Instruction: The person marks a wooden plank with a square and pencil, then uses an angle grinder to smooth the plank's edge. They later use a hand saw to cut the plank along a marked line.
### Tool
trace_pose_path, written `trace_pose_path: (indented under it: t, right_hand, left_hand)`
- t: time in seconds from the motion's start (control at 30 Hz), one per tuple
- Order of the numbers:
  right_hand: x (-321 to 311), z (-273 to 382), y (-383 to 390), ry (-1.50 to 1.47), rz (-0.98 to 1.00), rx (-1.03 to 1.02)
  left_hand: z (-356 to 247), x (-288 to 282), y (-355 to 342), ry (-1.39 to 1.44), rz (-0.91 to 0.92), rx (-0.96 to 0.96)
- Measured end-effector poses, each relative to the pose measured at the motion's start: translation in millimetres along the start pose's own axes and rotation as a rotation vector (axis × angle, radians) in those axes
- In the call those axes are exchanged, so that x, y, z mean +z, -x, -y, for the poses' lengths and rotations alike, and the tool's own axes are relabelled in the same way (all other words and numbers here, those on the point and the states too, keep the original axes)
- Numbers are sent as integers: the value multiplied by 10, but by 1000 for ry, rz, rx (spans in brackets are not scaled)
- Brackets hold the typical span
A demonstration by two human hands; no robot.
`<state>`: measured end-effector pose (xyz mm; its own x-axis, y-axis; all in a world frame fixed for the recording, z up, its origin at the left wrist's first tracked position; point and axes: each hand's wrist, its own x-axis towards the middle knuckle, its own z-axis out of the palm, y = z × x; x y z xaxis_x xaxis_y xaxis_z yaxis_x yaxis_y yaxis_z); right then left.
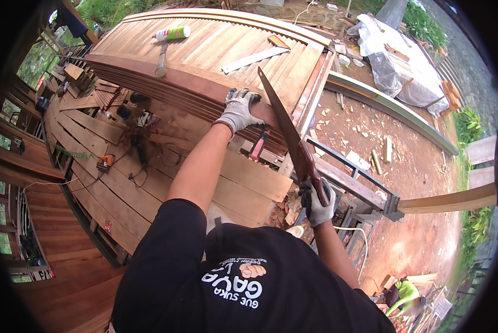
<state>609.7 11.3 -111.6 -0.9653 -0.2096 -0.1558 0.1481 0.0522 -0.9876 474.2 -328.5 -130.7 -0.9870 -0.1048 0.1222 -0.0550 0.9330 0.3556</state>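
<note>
My right hand (317, 203), in a grey work glove, grips the dark wooden handle of a hand saw (285, 125). Its long blade runs up and away, its tip over the edge of a reddish wooden board (171, 77). My left hand (239, 108), also gloved, presses flat on that board just left of the blade. The board lies along the front edge of a stack of slatted planks (215, 41).
On the planks lie a green-and-white tube (173, 33), a hammer (161, 60) and a metal square (254, 58). Power tools and cords (140, 144) lie on the plank floor at left. A plastic-covered pile (396, 61) and wood offcuts (371, 150) on dirt are at right.
</note>
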Motion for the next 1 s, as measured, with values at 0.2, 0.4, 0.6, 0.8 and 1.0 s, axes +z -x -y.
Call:
trace_pose_path:
  t: [0.2,0.4,0.6,0.8,1.0]
  right_hand:
    - [-710,-198,1126,204,-73,-53]
    - [-5,48,-127,-12,34,-66]
    - [-532,-12,916,60,-42,104]
    - [-262,-288,186,131,-8,-151]
    - [-126,-13,288,3,11,4]
  left_hand:
    - [26,46,59,-58,-31,-8]
    - [-63,-19,35,-38,-12,13]
    - [97,101,45,-31,-57,29]
    - [9,42,20,-45,-45,27]
    - [32,-24,75,58,-12,10]
